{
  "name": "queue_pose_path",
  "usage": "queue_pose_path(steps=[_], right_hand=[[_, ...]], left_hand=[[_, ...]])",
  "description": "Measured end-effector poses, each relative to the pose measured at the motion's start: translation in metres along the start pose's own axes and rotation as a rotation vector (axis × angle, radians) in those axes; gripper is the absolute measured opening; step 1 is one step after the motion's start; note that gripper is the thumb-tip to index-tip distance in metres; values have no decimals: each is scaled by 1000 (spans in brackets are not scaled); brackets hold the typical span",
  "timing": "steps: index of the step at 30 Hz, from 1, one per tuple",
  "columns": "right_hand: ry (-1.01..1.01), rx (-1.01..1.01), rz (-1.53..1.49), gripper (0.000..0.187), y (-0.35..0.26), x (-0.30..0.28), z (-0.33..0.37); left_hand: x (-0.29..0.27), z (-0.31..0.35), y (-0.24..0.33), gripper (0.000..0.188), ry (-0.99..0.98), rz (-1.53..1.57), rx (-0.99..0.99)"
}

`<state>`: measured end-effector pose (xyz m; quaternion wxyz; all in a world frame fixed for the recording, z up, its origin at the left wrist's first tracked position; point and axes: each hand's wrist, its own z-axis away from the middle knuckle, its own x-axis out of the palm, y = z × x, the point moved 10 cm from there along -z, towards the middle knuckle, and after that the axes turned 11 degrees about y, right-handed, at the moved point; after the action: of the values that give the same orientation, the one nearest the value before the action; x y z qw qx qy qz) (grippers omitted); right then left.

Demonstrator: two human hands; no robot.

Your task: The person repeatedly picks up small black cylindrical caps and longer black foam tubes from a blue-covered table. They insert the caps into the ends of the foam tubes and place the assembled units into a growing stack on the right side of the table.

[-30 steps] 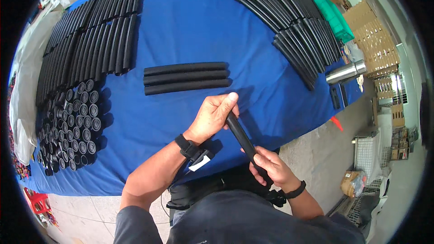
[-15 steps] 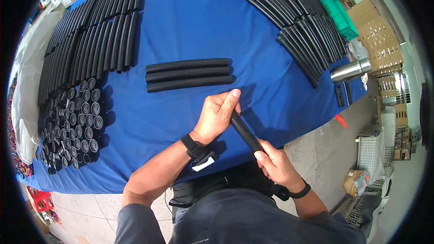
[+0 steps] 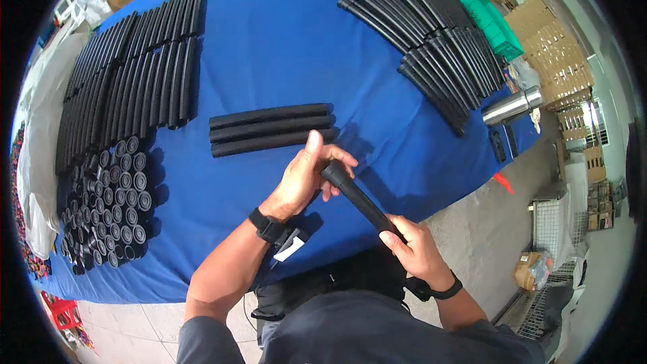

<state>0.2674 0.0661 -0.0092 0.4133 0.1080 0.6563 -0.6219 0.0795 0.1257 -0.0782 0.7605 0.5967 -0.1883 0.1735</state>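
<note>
My right hand [image 3: 416,248] grips the lower end of a black tube [image 3: 367,205], which slants up and left in front of me. On the tube's upper end sits a wider black end cap [image 3: 333,170]. Beside that cap, my left hand [image 3: 300,180] is open, thumb up and fingers spread behind the end; whether its palm touches the cap I cannot tell. Just beyond my left hand, three black foam-like tubes [image 3: 269,125] lie side by side on the blue cloth [image 3: 269,47].
Rows of black tubes [image 3: 145,84] cover the table's left, with many loose black caps [image 3: 121,205] nearer me. Capped tubes [image 3: 438,54] fan out at the far right, by a green bin [image 3: 490,23]. A steel cylinder [image 3: 512,106] lies near the right edge.
My left hand has loosened from the tube's upper end and spread its fingers, uncovering the cap. The right hand keeps its hold. The view has shifted slightly.
</note>
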Motion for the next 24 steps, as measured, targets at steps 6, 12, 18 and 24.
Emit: queue_pose_path(steps=[6, 12, 18, 24], right_hand=[[-34, 157, -170, 31, 26, 7, 4], [-44, -42, -110, 30, 18, -11, -2], [-11, -43, -91, 30, 12, -11, 2], [-6, -15, -127, 28, 15, -10, 4]], left_hand=[[19, 11, 14, 33, -104, -124, 51], [24, 11, 5, 33, -158, -92, 56], [23, 9, 0, 26, -113, -75, 40], [26, 11, 2, 23, -97, -92, -12]])
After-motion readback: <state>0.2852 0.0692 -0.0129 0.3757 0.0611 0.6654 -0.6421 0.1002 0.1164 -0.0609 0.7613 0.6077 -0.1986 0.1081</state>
